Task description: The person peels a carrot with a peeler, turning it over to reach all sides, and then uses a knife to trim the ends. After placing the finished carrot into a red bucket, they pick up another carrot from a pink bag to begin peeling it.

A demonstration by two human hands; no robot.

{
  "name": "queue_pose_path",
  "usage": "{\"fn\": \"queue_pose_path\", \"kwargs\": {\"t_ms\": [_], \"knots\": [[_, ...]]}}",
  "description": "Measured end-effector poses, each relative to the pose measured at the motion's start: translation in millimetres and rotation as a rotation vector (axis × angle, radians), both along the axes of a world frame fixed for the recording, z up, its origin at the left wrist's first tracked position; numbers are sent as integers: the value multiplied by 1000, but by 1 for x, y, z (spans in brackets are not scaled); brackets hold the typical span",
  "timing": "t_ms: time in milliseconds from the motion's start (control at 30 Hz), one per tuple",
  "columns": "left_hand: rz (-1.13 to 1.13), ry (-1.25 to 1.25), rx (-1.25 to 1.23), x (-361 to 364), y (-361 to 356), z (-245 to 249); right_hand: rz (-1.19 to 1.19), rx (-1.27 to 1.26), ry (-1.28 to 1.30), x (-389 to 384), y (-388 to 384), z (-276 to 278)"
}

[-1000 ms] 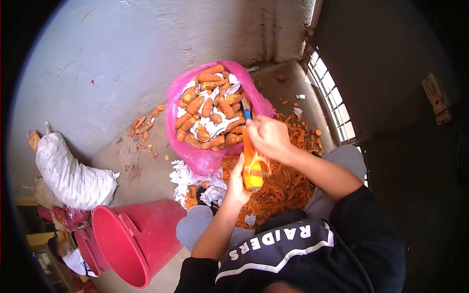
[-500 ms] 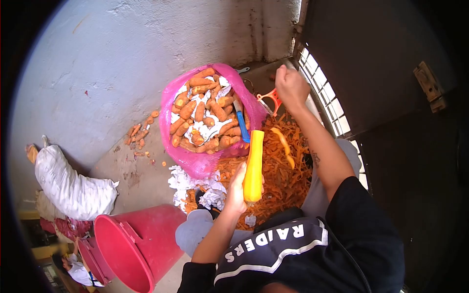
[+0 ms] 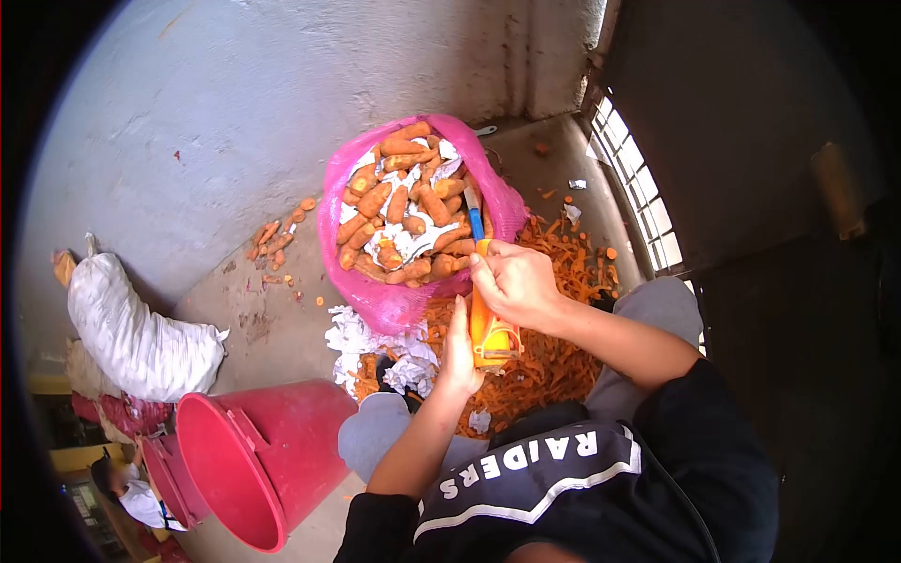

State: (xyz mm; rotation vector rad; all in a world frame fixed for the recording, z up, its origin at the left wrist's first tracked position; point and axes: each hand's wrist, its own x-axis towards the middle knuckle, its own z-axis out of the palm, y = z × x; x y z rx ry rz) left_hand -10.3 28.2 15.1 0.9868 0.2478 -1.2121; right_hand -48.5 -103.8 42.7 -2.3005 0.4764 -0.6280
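Observation:
My left hand (image 3: 460,355) is wrapped around the lower part of a thick, peeled yellow-orange carrot (image 3: 480,321). Closed on the handle of an orange peeler (image 3: 507,340), my right hand (image 3: 516,281) is just above it. The peeler's head lies against the carrot's near end. Part of the carrot is hidden behind my right hand. Beyond my hands, a pink mesh sack (image 3: 338,298) holds many unpeeled carrots (image 3: 434,205) mixed with crumpled paper. A blue-handled knife (image 3: 476,223) rests at the sack's right side.
Orange peelings (image 3: 554,361) cover the floor between my legs. Crumpled white paper (image 3: 349,338) and carrot ends (image 3: 272,242) lie to the left. A red bin (image 3: 300,441) and a white sack (image 3: 141,328) stand left. A dark door (image 3: 751,188) is on the right. Another person (image 3: 141,497) appears lower left.
My right hand has come down and in from the upper right, bringing the peeler onto the carrot. A strip of peel that was in the air is no longer visible. The view has shifted slightly.

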Motion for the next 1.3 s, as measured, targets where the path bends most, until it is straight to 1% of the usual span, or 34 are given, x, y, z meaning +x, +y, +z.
{"fn": "queue_pose_path", "kwargs": {"t_ms": [33,67,100,133,167,200,233,267,300,367,433,467,567,700,767,867,967,1000,1033,1100,1133,1200,1300], "knots": [[-9,-3,21,-1,1,0,-21,-27,-5,2,-2,0],[-71,-26,-7,0,4,-2,-43,-56,-10,4,-6,0],[-133,-50,-36,0,8,-7,-114,-101,1,11,-17,-5],[-197,-73,-67,-1,11,-9,-249,-91,11,19,-32,-6],[-194,-102,-74,-5,12,-7,-364,-62,14,29,-53,-6],[-193,-132,-80,-9,13,-1,-453,-81,-51,34,-76,-5],[-188,-161,-86,-12,12,2,-536,-127,-60,36,-97,-5],[-190,-208,-125,-11,13,0,-578,-284,-99,36,-117,-11],[-191,-225,-140,-12,13,0,-633,-223,-30,32,-127,-6],[-190,-265,-169,-9,15,1,-714,-133,-38,33,-131,-9],[-163,-211,-136,-7,15,-4,-606,-119,-76,33,-107,2],[-144,-182,-119,-6,15,-6,-529,-75,-50,30,-92,12],[-150,-254,-96,-7,10,-2,-338,5,-12,26,-62,10],[-129,-221,-126,-2,7,-2,-125,-66,72,17,-35,6],[-100,-248,-112,-4,6,-1,-74,-107,45,12,-23,3],[-108,-302,-55,-8,5,1,-84,-145,24,13,-23,-3],[-163,-510,-28,-15,9,-5,-394,-285,-66,34,-71,-8],[-156,-523,-69,-18,11,-3,-480,-347,-91,37,-93,-5],[-195,-631,-54,-19,12,-4,-568,-410,-114,35,-111,0],[-264,-849,-21,-17,16,-7,-659,-359,-126,29,-128,8],[-249,-915,-44,-18,16,-6,-660,-372,-150,28,-126,10],[-209,-1049,-93,-19,14,-5,-533,-295,-129,26,-101,15],[-192,-877,-97,-18,14,6,-285,-191,-59,17,-50,16]]}}
